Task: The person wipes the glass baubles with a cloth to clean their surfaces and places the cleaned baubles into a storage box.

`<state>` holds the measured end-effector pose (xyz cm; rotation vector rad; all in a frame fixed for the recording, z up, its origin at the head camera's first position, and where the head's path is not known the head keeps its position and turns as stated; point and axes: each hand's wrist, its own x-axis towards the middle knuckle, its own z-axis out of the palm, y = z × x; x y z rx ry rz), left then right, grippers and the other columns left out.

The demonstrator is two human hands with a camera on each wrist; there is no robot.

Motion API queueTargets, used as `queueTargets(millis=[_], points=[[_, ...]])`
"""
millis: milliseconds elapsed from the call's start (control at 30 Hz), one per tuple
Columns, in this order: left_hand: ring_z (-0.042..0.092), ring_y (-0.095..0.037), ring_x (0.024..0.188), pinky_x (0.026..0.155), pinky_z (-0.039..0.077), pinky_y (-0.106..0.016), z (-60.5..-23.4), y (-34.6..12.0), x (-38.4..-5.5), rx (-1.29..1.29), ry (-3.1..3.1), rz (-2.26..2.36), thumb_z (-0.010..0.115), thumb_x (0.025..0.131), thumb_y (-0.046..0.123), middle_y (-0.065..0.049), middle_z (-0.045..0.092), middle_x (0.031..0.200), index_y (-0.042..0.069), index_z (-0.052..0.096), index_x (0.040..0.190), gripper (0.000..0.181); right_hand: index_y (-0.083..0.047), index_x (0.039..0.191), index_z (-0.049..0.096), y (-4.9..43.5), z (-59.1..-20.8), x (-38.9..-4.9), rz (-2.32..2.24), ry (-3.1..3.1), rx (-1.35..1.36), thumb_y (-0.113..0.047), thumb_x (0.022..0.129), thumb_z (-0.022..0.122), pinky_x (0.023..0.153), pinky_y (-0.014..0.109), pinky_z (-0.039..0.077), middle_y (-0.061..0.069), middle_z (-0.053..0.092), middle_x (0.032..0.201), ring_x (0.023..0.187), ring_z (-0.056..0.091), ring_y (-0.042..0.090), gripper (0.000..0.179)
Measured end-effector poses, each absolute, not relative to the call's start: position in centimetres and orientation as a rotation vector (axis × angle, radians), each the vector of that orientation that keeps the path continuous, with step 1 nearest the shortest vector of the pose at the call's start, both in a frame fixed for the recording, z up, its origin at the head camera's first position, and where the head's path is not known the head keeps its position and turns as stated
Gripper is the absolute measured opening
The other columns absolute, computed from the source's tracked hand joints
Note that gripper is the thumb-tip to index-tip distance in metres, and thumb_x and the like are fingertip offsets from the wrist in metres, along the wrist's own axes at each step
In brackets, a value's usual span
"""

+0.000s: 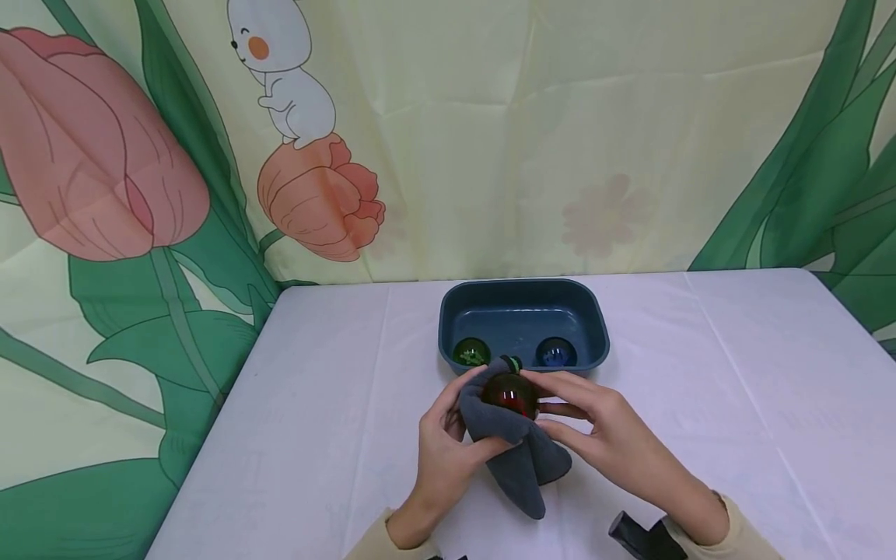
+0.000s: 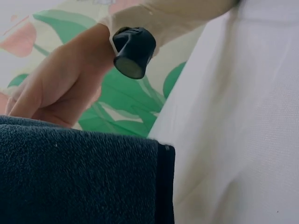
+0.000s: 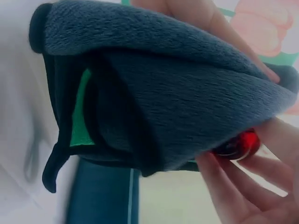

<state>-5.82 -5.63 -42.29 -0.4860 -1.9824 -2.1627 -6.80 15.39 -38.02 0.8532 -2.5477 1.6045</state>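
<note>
A dark red glassy ball [image 1: 511, 395] lies in the fold of a grey-blue cloth [image 1: 521, 463] above the table. My left hand [image 1: 448, 447] grips the cloth around the ball, its thumb across the front. With fingertips and thumb, my right hand [image 1: 605, 424] holds the ball's right side, also touching the cloth edge. In the right wrist view the red ball [image 3: 240, 144] peeks out from under the cloth [image 3: 187, 93], which hides most of it. The left wrist view shows the cloth [image 2: 79, 172] hanging in front of the right hand [image 2: 65, 79].
Just behind the hands stands a dark blue rectangular tub [image 1: 521, 286]. Inside, a green glassy ball [image 1: 472, 351] sits front left and a blue one [image 1: 556, 352] front right. A white cloth [image 1: 700, 389] covers the table; a printed curtain [image 1: 476, 155] hangs behind.
</note>
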Motion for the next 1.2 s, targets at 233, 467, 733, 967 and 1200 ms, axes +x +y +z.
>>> queueTargets(millis=[233, 467, 733, 967, 1200], points=[[0.063, -0.025, 0.120, 0.103, 0.049, -0.034, -42.24, -5.75, -5.93, -0.510, -1.943, -2.168, 0.084, 0.077, 0.002, -0.013, 0.063, 0.132, 0.004, 0.053, 0.138, 0.068, -0.015, 0.142, 0.055, 15.60, -37.72, -6.72, 1.365, -2.438, 1.000, 0.004, 0.077, 0.081, 0.091, 0.019, 0.054, 0.005, 0.057, 0.139, 0.118, 0.063, 0.015, 0.072], [0.064, -0.024, 0.117, 0.101, 0.051, -0.033, -42.22, -5.80, -5.95, -0.528, -1.927, -2.176, 0.083, 0.079, 0.005, -0.016, 0.063, 0.130, 0.001, 0.053, 0.138, 0.067, -0.012, 0.133, 0.064, 15.67, -38.18, -6.87, 1.160, -2.331, 1.095, -0.047, 0.098, 0.051, 0.099, 0.011, 0.046, 0.005, 0.059, 0.137, 0.128, 0.053, 0.010, 0.051], [0.063, -0.024, 0.120, 0.104, 0.049, -0.033, -42.05, -5.76, -5.81, -0.457, -1.972, -2.194, 0.085, 0.077, 0.007, -0.010, 0.063, 0.132, 0.004, 0.053, 0.139, 0.070, -0.012, 0.134, 0.063, 15.55, -38.39, -6.77, 1.139, -2.349, 1.063, -0.049, 0.097, 0.050, 0.097, 0.011, 0.046, 0.006, 0.060, 0.136, 0.124, 0.056, 0.011, 0.054], [0.062, -0.025, 0.120, 0.105, 0.048, -0.032, -42.08, -5.77, -5.84, -0.534, -1.979, -2.144, 0.086, 0.076, 0.008, -0.013, 0.063, 0.132, 0.008, 0.051, 0.141, 0.073, -0.012, 0.136, 0.061, 15.10, -38.30, -6.54, 1.368, -2.373, 0.956, -0.002, 0.082, 0.077, 0.091, 0.017, 0.053, 0.006, 0.062, 0.132, 0.118, 0.061, 0.008, 0.058], [0.061, -0.024, 0.121, 0.106, 0.047, -0.032, -42.02, -5.84, -5.90, -0.510, -1.999, -2.165, 0.086, 0.076, 0.006, -0.012, 0.063, 0.132, 0.007, 0.052, 0.140, 0.073, -0.005, 0.138, 0.057, 15.02, -38.39, -6.93, 1.856, -2.443, 0.820, -0.002, 0.089, 0.071, 0.087, 0.024, 0.057, 0.017, 0.058, 0.136, 0.111, 0.065, 0.005, 0.052]])
